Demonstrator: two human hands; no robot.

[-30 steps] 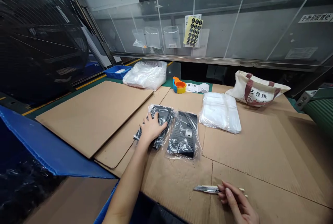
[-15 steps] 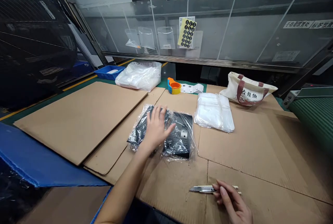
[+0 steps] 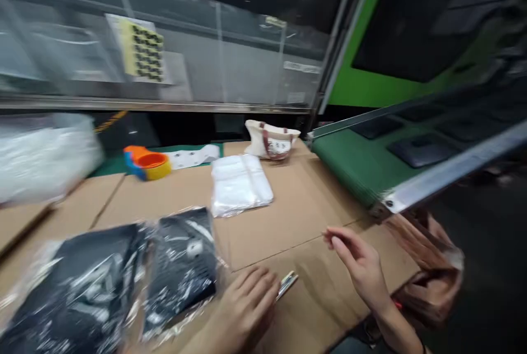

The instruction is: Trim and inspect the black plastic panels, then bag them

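Note:
Slightly blurred, my left hand is low over the cardboard, its fingers loosely extended and nothing seen in its grasp. Beside its fingertips is a utility knife, partly hidden behind the hand; whether they touch I cannot tell. My right hand hovers at the right with half-curled fingers, thumb a little apart from them, and nothing visible inside. Left of my left hand are two dark items in clear plastic bags, a larger bagged black item and a smaller bagged black item with a light round mark.
White plastic bags in a stack lie on the cardboard. Behind are a tape dispenser, a cloth bag and a bulky plastic bundle. A green conveyor carrying dark flat items rises at the right.
My view has swung right, bringing the conveyor into sight. My left hand has left the bagged items and come near the knife. My right hand has let go of the knife and moved right.

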